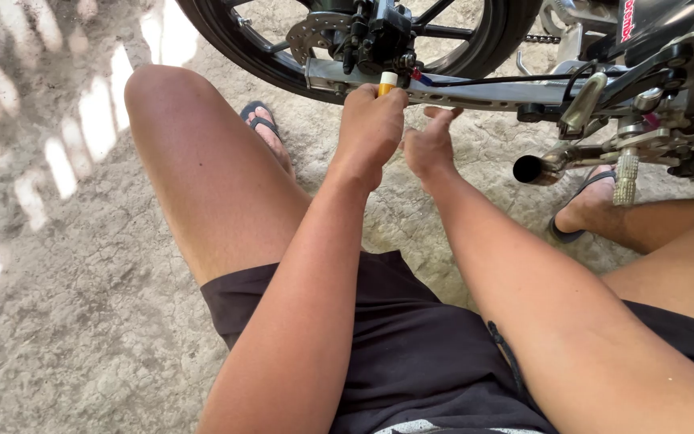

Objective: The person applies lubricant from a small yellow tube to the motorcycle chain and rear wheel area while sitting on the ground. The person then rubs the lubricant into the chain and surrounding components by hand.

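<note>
My left hand point(371, 128) is closed around a yellow and white tool handle point(386, 82) that points up at the silver swingarm point(475, 91) of a motorcycle, just under the rear wheel hub and black brake caliper point(383, 36). My right hand point(429, 145) hovers beside it with fingers loosely spread, fingertips touching the underside of the swingarm, holding nothing I can see. The tool's tip is hidden behind my left hand and the swingarm.
The black rear wheel point(226, 40) with its brake disc point(315, 32) stands on rough concrete ground point(82, 281). A foot peg point(626, 177), exhaust tip point(532, 169) and chain point(541, 38) sit to the right. My knees and sandalled feet point(265, 128) flank the work spot.
</note>
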